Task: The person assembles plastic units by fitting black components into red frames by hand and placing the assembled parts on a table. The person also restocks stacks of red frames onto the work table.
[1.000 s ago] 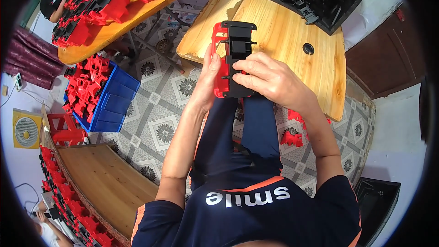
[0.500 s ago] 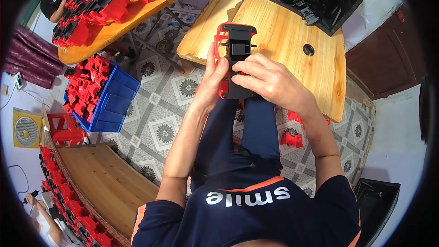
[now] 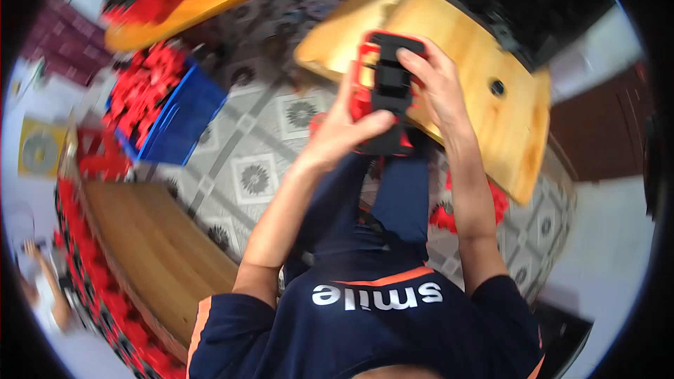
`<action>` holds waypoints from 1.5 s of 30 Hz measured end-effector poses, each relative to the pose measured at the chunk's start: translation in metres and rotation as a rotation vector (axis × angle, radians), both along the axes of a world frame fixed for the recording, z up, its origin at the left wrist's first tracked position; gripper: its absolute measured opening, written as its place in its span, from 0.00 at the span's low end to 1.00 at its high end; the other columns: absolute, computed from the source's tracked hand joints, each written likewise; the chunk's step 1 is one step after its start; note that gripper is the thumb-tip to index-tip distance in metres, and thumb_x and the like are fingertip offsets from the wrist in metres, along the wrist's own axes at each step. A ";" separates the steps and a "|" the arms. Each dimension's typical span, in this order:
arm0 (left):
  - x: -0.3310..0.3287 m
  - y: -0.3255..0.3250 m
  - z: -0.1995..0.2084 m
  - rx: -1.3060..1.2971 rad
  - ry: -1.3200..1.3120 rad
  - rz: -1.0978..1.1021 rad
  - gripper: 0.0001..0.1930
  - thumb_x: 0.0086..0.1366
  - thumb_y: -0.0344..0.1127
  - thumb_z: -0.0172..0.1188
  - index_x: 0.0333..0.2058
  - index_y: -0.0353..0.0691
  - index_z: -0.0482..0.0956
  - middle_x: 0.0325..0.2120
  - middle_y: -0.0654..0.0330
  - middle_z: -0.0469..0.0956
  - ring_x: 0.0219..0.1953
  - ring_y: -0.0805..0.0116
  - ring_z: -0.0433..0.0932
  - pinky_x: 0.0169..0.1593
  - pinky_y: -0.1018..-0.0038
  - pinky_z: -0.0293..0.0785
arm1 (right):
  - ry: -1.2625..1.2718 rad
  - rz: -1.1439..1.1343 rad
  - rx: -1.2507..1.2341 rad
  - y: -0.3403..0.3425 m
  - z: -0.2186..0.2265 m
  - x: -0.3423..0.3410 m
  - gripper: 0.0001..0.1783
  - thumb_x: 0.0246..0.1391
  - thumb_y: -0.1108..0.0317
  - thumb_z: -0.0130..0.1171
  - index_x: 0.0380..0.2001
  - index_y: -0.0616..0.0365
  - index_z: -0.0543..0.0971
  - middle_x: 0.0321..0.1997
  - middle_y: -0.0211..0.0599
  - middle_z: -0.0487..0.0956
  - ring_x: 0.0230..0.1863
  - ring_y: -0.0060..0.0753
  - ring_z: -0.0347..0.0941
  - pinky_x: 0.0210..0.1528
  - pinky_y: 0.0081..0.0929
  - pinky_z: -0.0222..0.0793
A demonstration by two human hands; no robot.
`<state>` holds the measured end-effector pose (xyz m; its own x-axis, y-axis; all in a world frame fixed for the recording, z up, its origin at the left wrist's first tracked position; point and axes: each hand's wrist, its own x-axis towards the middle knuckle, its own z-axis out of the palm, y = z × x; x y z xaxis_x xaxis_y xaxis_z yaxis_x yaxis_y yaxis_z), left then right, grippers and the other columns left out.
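Note:
Above my lap, near the table's edge, I hold a long red-and-black plastic toy car chassis [image 3: 390, 102], its black underside with a raised square block turned up. My left hand [image 3: 340, 133] is closed around its left side, the thumb lying across the lower black part. Closed on the upper right side, my right hand [image 3: 439, 88] has its thumb against the black face near the top; its other fingers are partly hidden behind the piece. A small round black part [image 3: 497, 87] lies on the wooden table [image 3: 484, 133] to the right.
A black bin [image 3: 519, 7] of dark parts stands at the table's far end. At left, a blue crate [image 3: 172, 123] brims with red pieces [image 3: 147, 91]. More red pieces [image 3: 491, 203] lie on the floor by my right arm. Red-and-black pieces fill another table [image 3: 210, 7]; other people are nearby.
My right hand has shifted from the middle of the chassis to its upper right side. My left thumb now lies over its lower face. The view has moved and blurred a little.

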<state>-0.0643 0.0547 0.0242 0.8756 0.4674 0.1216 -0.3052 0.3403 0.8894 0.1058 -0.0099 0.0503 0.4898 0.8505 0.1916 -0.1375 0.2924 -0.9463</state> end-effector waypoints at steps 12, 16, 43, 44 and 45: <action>-0.101 -0.041 0.002 0.389 -0.016 0.584 0.54 0.57 0.42 0.68 0.72 0.43 0.38 0.67 0.49 0.54 0.67 0.60 0.58 0.68 0.68 0.54 | 0.044 0.491 0.047 0.040 -0.021 -0.062 0.38 0.62 0.48 0.56 0.63 0.66 0.62 0.70 0.48 0.61 0.64 0.39 0.66 0.65 0.38 0.63; -0.160 -0.032 0.030 0.735 0.122 1.216 0.49 0.59 0.45 0.67 0.70 0.37 0.46 0.70 0.45 0.49 0.72 0.53 0.47 0.70 0.64 0.46 | -0.108 0.771 0.310 0.062 -0.004 -0.118 0.52 0.55 0.37 0.57 0.69 0.61 0.52 0.74 0.46 0.53 0.72 0.42 0.54 0.70 0.41 0.53; -0.811 -0.246 0.023 -0.701 0.395 2.140 0.19 0.67 0.49 0.55 0.42 0.38 0.78 0.41 0.51 0.83 0.41 0.53 0.82 0.51 0.44 0.75 | -0.179 0.255 -0.271 0.025 -0.120 -0.033 0.18 0.67 0.65 0.52 0.55 0.64 0.73 0.50 0.44 0.80 0.50 0.30 0.77 0.52 0.25 0.71; -0.870 -0.325 0.070 -0.155 0.410 2.072 0.23 0.64 0.50 0.60 0.48 0.36 0.76 0.38 0.52 0.82 0.41 0.56 0.82 0.50 0.46 0.76 | -0.109 0.328 -0.274 0.030 -0.135 -0.051 0.20 0.66 0.64 0.52 0.56 0.65 0.72 0.51 0.45 0.79 0.52 0.32 0.76 0.54 0.26 0.72; -0.830 -0.236 0.010 -0.216 0.360 1.925 0.23 0.64 0.50 0.60 0.48 0.36 0.76 0.38 0.52 0.82 0.41 0.56 0.82 0.50 0.46 0.76 | -0.174 0.288 -0.271 0.024 -0.119 -0.058 0.21 0.66 0.64 0.53 0.56 0.67 0.72 0.51 0.48 0.79 0.52 0.33 0.77 0.55 0.27 0.72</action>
<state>-0.8944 -0.1810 0.0343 -0.7570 0.6464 -0.0954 -0.1851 -0.0721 0.9801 0.0477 0.0140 -0.0685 0.2051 0.9787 0.0013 -0.0089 0.0032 -1.0000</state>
